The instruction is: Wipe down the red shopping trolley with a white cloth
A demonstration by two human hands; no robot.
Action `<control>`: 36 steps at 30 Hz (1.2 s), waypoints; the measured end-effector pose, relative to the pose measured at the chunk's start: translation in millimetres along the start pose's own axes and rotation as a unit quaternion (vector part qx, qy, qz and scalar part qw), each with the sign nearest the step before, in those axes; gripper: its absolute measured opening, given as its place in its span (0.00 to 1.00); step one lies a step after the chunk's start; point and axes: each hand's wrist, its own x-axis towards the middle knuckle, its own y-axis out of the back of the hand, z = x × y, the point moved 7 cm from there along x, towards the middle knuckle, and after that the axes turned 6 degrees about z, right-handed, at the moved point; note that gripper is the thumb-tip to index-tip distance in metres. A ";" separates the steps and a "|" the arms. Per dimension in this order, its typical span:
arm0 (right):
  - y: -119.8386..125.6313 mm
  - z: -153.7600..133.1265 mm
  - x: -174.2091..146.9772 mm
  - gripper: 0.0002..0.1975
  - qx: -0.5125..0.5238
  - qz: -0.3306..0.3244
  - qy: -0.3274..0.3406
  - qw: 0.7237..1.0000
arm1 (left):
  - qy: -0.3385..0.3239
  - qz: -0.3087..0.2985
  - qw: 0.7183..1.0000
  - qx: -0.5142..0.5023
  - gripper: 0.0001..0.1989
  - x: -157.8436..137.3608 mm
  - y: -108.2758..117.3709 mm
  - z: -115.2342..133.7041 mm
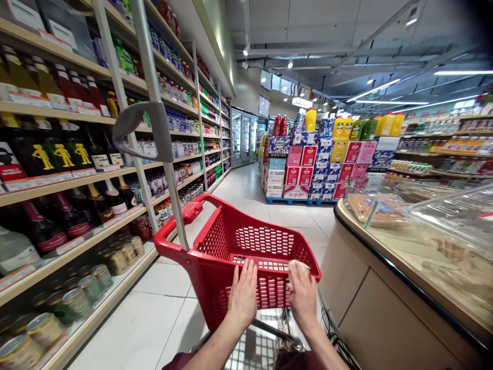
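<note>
Right in front of me stands a red plastic shopping cart with perforated basket walls. Its tall metal handle with a grey grip rises on the left. My left hand lies against the near side of the basket, fingers stretched out and pointing up to the rim. My right hand is at the same wall near its right corner, its fingers bent over a small crumpled white tissue, partly hidden. Inside, the visible part of the basket holds no goods.
Shelves of bottles and cans run along the left. On the right is a counter with packaged food under clear covers, and black cables lie at its foot. Stacked drink boxes stand ahead, with glass-door coolers farther back.
</note>
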 end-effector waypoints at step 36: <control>-2.1 -84.3 7.2 0.27 0.099 -0.028 0.125 0.987 | 0.053 0.009 0.998 0.031 0.30 -9.2 26.1 -44.0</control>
